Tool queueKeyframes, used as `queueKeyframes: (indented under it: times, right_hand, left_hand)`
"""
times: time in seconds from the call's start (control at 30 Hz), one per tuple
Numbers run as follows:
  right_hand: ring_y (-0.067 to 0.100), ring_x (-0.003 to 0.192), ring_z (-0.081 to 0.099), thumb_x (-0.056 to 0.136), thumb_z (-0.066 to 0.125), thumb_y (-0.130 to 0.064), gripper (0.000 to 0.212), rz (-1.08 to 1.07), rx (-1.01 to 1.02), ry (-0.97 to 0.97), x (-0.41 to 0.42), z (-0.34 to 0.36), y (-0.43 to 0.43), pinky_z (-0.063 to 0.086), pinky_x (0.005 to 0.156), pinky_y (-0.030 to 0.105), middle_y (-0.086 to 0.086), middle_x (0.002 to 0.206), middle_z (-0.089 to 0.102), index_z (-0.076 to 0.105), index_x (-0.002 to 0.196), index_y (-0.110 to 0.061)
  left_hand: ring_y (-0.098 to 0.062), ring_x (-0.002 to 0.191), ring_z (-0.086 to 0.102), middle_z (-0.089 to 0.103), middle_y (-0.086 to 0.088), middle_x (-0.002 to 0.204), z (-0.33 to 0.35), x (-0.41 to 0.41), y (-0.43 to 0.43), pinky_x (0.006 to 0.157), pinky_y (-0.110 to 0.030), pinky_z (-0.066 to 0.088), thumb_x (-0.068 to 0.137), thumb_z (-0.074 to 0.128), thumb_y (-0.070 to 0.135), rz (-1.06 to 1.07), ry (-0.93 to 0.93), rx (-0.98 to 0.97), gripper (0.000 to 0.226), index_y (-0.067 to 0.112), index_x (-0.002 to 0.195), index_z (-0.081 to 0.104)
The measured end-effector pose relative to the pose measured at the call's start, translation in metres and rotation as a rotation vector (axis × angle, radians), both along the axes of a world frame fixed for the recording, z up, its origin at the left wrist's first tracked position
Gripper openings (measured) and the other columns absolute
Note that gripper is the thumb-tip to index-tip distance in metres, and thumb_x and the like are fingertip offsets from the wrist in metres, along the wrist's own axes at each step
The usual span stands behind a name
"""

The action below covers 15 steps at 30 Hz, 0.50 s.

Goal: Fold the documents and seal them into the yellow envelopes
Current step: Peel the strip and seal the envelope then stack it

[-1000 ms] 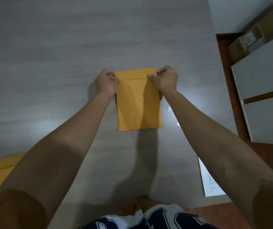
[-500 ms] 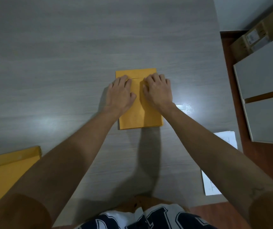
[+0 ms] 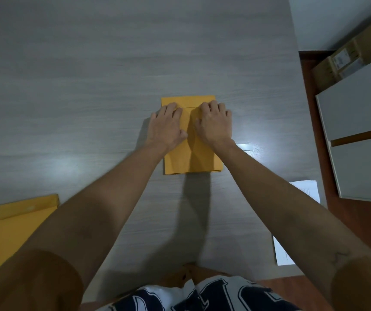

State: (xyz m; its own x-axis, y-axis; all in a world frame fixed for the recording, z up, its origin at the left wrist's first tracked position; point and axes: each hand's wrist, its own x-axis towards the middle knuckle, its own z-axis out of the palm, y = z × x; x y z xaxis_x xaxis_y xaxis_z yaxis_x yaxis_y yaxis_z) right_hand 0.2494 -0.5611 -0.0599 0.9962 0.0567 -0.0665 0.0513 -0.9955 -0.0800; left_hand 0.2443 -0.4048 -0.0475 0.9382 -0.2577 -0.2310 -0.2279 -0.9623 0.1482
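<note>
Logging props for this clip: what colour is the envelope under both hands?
Golden yellow: the flat paper envelope under both hands, clearest in the head view.

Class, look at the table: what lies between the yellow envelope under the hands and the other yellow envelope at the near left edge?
In the head view, only bare grey table, crossed by the person's left forearm, separates the pressed envelope from the left envelope.

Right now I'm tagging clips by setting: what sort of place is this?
Probably a home or small office: a grey table, white cabinets and a cardboard box on wooden floor.
</note>
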Motion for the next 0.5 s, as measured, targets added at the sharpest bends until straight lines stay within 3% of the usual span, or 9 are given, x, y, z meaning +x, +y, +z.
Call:
queueKeyframes:
  times: [0.2, 0.5]
  right_hand:
    - [0.030, 0.127, 0.041, 0.097, 0.047, -0.024, 0.035, 0.011, -0.068, 0.008, -0.005, 0.013, 0.012, 0.037, 0.100, 0.043, 0.011, 0.141, 0.045, 0.055, 0.128, -0.009]
    - [0.029, 0.122, 0.041, 0.094, 0.046, -0.033, 0.038, 0.116, 0.016, 0.023, -0.062, 0.034, 0.064, 0.035, 0.096, 0.041, 0.007, 0.134, 0.049, 0.059, 0.124, -0.013]
  left_hand:
    - [-0.024, 0.134, 0.039, 0.044, -0.004, 0.145, 0.011, -0.001, 0.005, 0.102, -0.040, 0.035, 0.095, 0.057, 0.031, 0.086, -0.053, -0.082, 0.055, 0.013, 0.143, 0.039]
    - [-0.030, 0.127, 0.043, 0.049, -0.010, 0.139, 0.028, -0.078, 0.073, 0.097, -0.042, 0.032, 0.093, 0.050, 0.024, 0.272, -0.110, -0.082, 0.042, 0.010, 0.133, 0.049]
